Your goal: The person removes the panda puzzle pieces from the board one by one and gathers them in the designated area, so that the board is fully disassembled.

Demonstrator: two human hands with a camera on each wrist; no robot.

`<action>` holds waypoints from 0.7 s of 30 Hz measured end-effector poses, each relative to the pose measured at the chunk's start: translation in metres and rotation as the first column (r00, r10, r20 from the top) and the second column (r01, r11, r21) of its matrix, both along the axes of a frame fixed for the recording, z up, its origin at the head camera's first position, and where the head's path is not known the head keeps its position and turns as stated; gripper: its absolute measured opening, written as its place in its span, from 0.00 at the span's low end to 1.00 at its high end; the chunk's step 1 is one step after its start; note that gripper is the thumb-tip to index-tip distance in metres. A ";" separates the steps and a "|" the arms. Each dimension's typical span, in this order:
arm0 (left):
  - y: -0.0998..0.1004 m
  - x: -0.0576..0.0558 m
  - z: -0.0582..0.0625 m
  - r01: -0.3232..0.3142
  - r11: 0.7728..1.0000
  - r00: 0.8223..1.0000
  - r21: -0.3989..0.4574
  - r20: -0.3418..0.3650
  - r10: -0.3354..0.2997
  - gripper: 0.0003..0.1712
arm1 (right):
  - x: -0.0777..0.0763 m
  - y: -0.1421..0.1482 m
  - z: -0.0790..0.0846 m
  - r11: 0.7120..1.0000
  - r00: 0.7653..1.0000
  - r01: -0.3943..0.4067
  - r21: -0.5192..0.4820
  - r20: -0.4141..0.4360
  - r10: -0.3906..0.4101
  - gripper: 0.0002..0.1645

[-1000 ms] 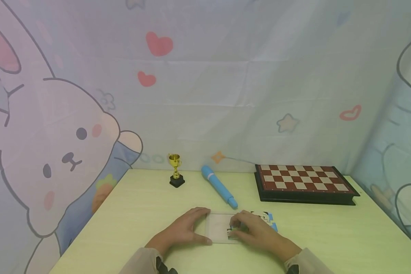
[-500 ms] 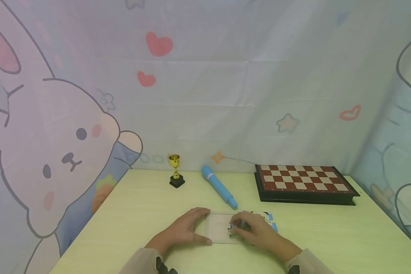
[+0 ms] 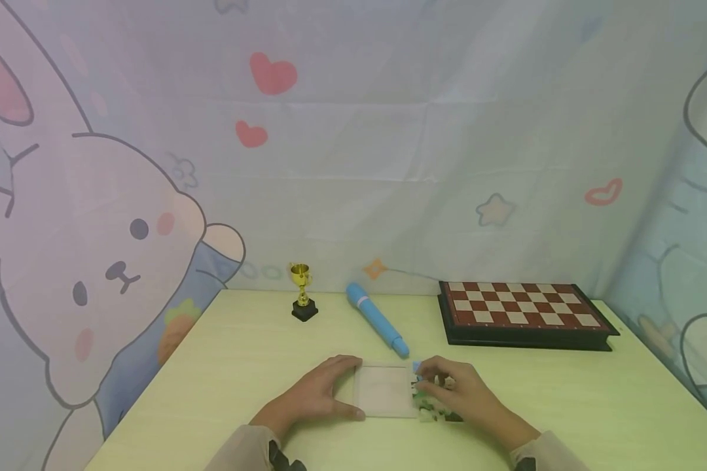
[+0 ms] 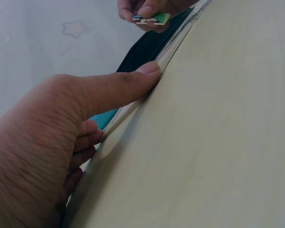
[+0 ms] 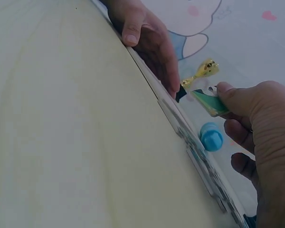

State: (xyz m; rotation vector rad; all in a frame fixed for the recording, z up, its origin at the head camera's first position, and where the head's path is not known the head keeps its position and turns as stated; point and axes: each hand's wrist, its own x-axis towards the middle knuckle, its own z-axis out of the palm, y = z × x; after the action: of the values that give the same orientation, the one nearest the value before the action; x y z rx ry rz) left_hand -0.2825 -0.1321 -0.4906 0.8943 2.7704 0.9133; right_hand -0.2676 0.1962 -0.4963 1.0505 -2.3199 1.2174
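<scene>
A pale square puzzle tray (image 3: pixel 381 392) lies on the table before me, its inside bare. My left hand (image 3: pixel 318 391) holds the tray's left side, thumb at the near corner and fingers at the far one. In the left wrist view its thumb (image 4: pixel 145 78) presses on the tray's edge. Just right of the tray is my right hand (image 3: pixel 461 387), pinching a green puzzle piece (image 5: pixel 210 103) between thumb and fingers, raised off the table. Several more puzzle pieces (image 3: pixel 429 411) lie beneath that hand, partly hidden by it.
A blue pen-shaped tube (image 3: pixel 378 320) lies behind the tray. Further back stand a small gold trophy (image 3: pixel 301 291) on the left and a checkered board box (image 3: pixel 524 314) on the right. A printed cloth (image 3: pixel 353 163) hangs behind the table.
My right hand has moved right, from over the tray to above the loose pieces, lifting the puzzle piece out of the tray. The left hand keeps its place.
</scene>
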 end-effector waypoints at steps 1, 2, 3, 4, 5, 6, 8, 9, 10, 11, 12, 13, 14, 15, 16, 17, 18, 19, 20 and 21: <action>0.000 0.000 0.000 0.002 1.000 1.000 -0.001 0.000 -0.002 0.59 | 0.001 0.005 -0.001 1.000 1.000 0.020 -0.001 0.004 -0.020 0.09; 0.000 0.000 0.000 0.002 1.000 1.000 -0.002 -0.001 -0.002 0.59 | 0.003 0.011 -0.001 0.999 0.999 0.045 0.002 0.010 -0.045 0.09; 0.000 -0.001 -0.001 0.003 1.000 1.000 -0.003 -0.002 -0.003 0.59 | 0.005 0.017 -0.002 0.998 0.997 0.068 0.002 0.020 -0.068 0.09; 0.000 -0.001 -0.001 0.004 1.000 1.000 -0.005 -0.004 -0.004 0.59 | 0.007 0.023 -0.002 0.996 0.996 0.089 0.005 0.028 -0.089 0.09; 0.001 -0.001 0.000 0.005 1.000 1.000 -0.005 -0.004 -0.005 0.58 | 0.009 0.030 -0.003 0.994 0.993 0.112 0.006 0.038 -0.112 0.09; 0.001 -0.001 0.000 0.007 1.000 1.000 -0.008 -0.007 -0.007 0.58 | 0.012 0.037 -0.004 0.991 0.990 0.131 0.008 0.046 -0.131 0.09; 0.001 -0.001 0.000 0.009 1.000 1.000 -0.008 -0.009 -0.009 0.58 | 0.017 0.051 -0.005 0.986 0.984 0.166 0.011 0.056 -0.166 0.09; 0.001 -0.001 0.001 0.009 1.000 1.000 -0.007 -0.008 -0.010 0.58 | 0.020 0.057 -0.005 0.983 0.982 0.181 0.013 0.054 -0.181 0.10; 0.001 0.000 0.002 0.010 1.000 1.000 -0.008 -0.006 -0.010 0.59 | 0.023 0.064 -0.006 0.981 0.980 0.193 0.015 0.054 -0.194 0.10; 0.001 -0.001 0.002 0.010 1.000 1.000 -0.011 -0.006 -0.010 0.59 | 0.025 0.070 -0.006 0.979 0.977 0.205 0.018 0.062 -0.205 0.10; 0.001 -0.001 0.002 0.010 1.000 1.000 -0.012 -0.007 -0.010 0.59 | 0.028 0.075 -0.006 0.977 0.975 0.212 0.022 0.070 -0.213 0.09; 0.001 -0.001 0.002 0.008 1.000 1.000 -0.013 -0.005 -0.008 0.59 | 0.031 0.080 -0.007 0.976 0.972 0.218 0.025 0.084 -0.220 0.09; 0.001 -0.001 0.002 0.006 1.000 1.000 -0.017 -0.006 -0.006 0.59 | 0.033 0.084 -0.007 0.975 0.970 0.221 0.031 0.100 -0.223 0.08; 0.001 -0.001 0.001 0.004 1.000 1.000 -0.017 -0.006 -0.005 0.59 | 0.035 0.088 -0.007 0.975 0.968 0.220 0.037 0.117 -0.223 0.08; 0.001 -0.001 0.001 0.004 1.000 1.000 -0.018 -0.008 -0.004 0.59 | 0.037 0.091 -0.007 0.976 0.965 0.215 0.041 0.143 -0.218 0.07; 0.001 -0.001 0.001 0.003 1.000 1.000 -0.017 -0.010 -0.003 0.59 | 0.038 0.093 -0.008 0.977 0.962 0.210 0.049 0.166 -0.215 0.07; 0.000 -0.001 0.000 0.003 1.000 1.000 -0.014 -0.010 -0.003 0.59 | 0.039 0.095 -0.008 0.978 0.961 0.199 0.058 0.184 -0.206 0.07; 0.000 -0.001 0.000 0.003 1.000 1.000 -0.012 -0.010 -0.003 0.59 | 0.039 0.096 -0.008 0.980 0.960 0.186 0.065 0.201 -0.196 0.07; 0.000 -0.001 0.000 0.003 1.000 1.000 -0.009 -0.009 -0.003 0.59 | 0.039 0.097 -0.009 0.982 0.959 0.173 0.073 0.216 -0.185 0.07; 0.000 0.000 -0.001 0.004 1.000 1.000 -0.004 -0.007 -0.004 0.59 | 0.038 0.097 -0.009 0.984 0.958 0.160 0.078 0.229 -0.174 0.07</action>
State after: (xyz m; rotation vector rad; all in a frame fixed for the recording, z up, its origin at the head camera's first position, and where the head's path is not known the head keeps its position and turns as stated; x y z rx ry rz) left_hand -0.2829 -0.1322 -0.4911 0.9041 2.7737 0.9053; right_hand -0.2291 0.2936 -0.5051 0.7419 -2.5770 1.2741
